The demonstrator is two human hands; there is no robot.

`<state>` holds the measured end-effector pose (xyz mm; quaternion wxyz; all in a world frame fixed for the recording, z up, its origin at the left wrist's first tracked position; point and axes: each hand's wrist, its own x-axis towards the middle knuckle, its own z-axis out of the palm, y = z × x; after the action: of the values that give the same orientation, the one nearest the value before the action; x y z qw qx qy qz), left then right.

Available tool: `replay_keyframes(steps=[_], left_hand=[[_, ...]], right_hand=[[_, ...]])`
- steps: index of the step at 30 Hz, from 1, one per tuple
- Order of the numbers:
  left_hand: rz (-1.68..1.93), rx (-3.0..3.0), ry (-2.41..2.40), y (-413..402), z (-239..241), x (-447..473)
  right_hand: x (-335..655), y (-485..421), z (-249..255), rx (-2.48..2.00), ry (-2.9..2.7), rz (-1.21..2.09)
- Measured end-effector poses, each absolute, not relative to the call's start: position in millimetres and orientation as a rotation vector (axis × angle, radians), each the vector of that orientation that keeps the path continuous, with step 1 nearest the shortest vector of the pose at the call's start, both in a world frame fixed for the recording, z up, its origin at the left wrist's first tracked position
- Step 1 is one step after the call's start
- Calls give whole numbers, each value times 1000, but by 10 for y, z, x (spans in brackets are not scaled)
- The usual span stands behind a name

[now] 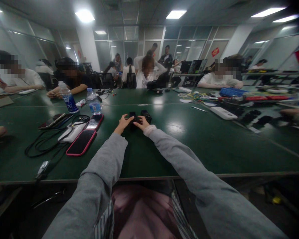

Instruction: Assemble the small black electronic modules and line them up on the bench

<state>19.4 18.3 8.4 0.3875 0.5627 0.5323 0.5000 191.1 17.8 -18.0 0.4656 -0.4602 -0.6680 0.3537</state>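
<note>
Both my hands are stretched forward over the green table (159, 156). Between them is a small black boxy device (133, 115), its exact kind too dark to make out. My left hand (124, 124) grips its left side with thumb and fingers. From the right, my right hand (142, 123) has its fingers closed on the same device. Just behind my right hand stands a second black boxy device (146, 115), apart from the held one.
Left of my arms lie a pink-edged phone (81, 142), another phone (95, 121), a white power bank (72, 132) and black cables. Behind them stand a water bottle (94, 102) and a blue-labelled bottle (69, 99). A white power strip (223, 113) lies right. Several people sit around.
</note>
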Motion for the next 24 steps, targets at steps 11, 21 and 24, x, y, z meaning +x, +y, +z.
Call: replay_keyframes(steps=[11,21,24], left_hand=[[1362,1152,1030,136,199,308],[1313,1178,932,120,177,334],[1262,1174,902,129,145,334]], right_hand=[[1932,222,-91,-1174,-1391,1053],[2078,344,-79,-1016,-1289,1213],[2111,400,-130,-991,-1251,1232]])
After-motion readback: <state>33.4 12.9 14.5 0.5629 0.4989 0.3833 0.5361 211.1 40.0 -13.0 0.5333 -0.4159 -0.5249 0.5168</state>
